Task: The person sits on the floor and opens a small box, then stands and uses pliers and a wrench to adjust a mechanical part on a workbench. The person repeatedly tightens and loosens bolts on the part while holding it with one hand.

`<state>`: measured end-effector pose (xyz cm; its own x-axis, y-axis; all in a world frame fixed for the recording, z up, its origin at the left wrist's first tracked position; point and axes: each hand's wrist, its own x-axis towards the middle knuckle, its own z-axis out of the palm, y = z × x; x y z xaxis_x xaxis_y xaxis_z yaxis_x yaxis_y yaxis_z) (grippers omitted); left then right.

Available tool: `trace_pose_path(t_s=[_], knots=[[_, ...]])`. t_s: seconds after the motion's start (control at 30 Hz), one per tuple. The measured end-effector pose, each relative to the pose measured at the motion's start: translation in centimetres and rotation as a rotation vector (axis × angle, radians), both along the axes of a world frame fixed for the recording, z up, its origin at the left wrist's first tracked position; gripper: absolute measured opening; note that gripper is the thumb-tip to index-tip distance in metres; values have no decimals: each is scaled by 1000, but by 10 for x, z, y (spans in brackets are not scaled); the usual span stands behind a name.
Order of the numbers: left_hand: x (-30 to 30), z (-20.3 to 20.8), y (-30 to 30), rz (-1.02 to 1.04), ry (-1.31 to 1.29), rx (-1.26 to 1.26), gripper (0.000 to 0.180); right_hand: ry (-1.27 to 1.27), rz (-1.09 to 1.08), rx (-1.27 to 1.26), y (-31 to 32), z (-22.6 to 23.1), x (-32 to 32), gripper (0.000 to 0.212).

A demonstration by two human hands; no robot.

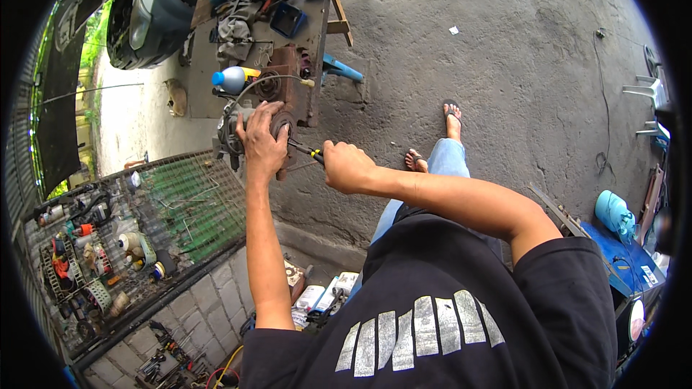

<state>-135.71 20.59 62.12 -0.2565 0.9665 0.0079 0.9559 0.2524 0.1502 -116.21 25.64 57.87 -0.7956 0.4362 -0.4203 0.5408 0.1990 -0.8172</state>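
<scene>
My left hand (263, 140) grips a grey machine part (229, 137) with a rusty round pulley-like face (282, 124), fingers over its top and thumb on the round face. The part sits at the near end of the workbench, beside a rusty vise (290, 86). In my right fist (349, 167) are black-and-yellow-handled pliers (316, 154); their slim metal end reaches the round face, and the exact contact is too small to make out. A grey bottle with a blue cap (232, 80) lies just beyond my left hand. A thin hose (277, 78) arches over the vise.
Tools, rags and a blue tray (287, 20) crowd the workbench (310, 32). At left, a mesh-topped rack (191, 205) carries loose parts. A car (155, 11) stands beyond. A blue gas cylinder (613, 209) and white chairs (652, 101) are at right; a cable (604, 94) crosses the concrete.
</scene>
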Motion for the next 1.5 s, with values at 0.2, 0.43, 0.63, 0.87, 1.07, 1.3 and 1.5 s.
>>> trace_pose_path(t_s=[0.2,0.43,0.63,0.87,1.07,1.3,1.5], knots=[[-1,0,0,13,-1,-22,45,0,20,10,0,0,0,25],[-5,0,0,6,-30,-25,40,12,4,32,3,0,2,26],[-23,7,2,37,-255,-137,44,66,56,-49,9,-5,4,25],[-26,4,2,-17,-185,-151,44,72,20,-94,5,-4,5,27],[-26,5,1,11,-218,-143,43,73,27,-87,5,-3,5,28],[-21,7,4,10,-196,-137,44,63,50,-154,7,0,6,30],[-11,5,7,-5,-37,-146,45,74,34,-30,4,0,4,31]])
